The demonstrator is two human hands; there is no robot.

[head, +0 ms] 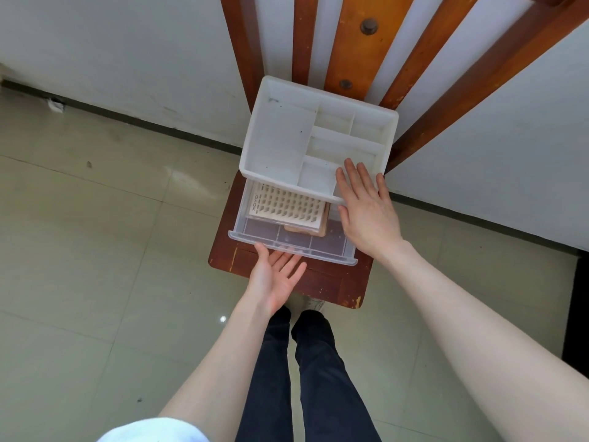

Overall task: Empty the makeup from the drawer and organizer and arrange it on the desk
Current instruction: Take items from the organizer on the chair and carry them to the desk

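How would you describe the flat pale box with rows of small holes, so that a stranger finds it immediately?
Find the white organizer on the wooden chair. Its clear drawer is pulled out below. The pale box lies inside, over a brown item, alone in having rows of dark slots.

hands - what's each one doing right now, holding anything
Left hand: open, palm up, fingers under the front lip of the clear plastic drawer, holding nothing.
Right hand: open, flat on the white plastic organizer, holding nothing.
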